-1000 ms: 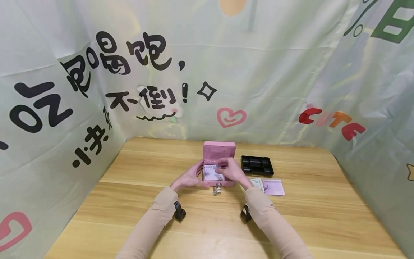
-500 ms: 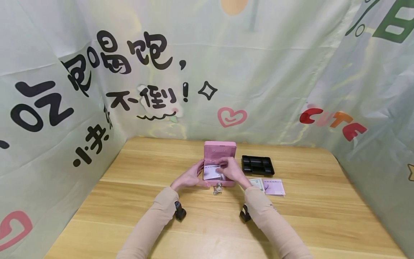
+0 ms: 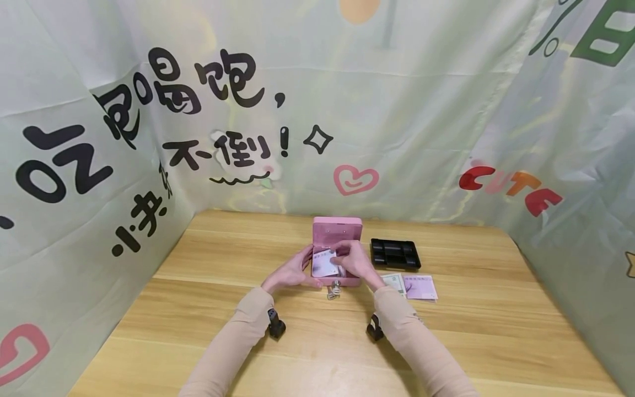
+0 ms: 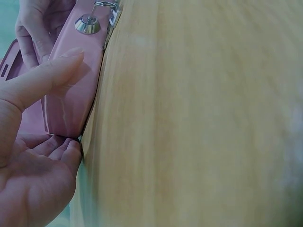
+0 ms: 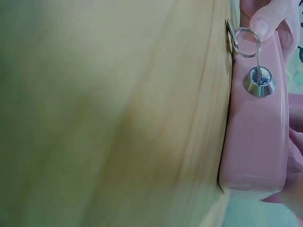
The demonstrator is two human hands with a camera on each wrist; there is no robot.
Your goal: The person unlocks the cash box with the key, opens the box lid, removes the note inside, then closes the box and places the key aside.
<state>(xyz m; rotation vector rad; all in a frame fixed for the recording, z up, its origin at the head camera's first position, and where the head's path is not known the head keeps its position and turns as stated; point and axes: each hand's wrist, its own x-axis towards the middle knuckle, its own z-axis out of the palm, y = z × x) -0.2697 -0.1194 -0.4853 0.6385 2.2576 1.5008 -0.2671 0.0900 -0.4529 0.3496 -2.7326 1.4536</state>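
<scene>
A pink cash box (image 3: 348, 282) stands on the table with its lid (image 3: 337, 230) raised. My left hand (image 3: 291, 271) holds its front left corner, the thumb (image 4: 66, 71) lying on the front wall and the fingers at the side. Inside the box, a purple-white banknote (image 3: 323, 266) lies tilted at the left. My right hand (image 3: 358, 261) reaches in from the right and pinches that note's right edge; whether several notes are stacked there cannot be told. A key (image 5: 259, 59) on a ring sits in the silver lock (image 5: 260, 85) on the box's front.
A black compartment tray (image 3: 395, 251) lies to the right of the box. In front of the tray are purple banknotes (image 3: 421, 287) and a greenish banknote (image 3: 395, 282), partly behind the right wrist. Printed cloth (image 3: 416, 121) hangs behind the wooden table (image 3: 327, 353).
The purple-white banknote has shifted and turned inside the box, its right side now raised higher. My right hand moved slightly with it. The left hand kept its hold on the corner.
</scene>
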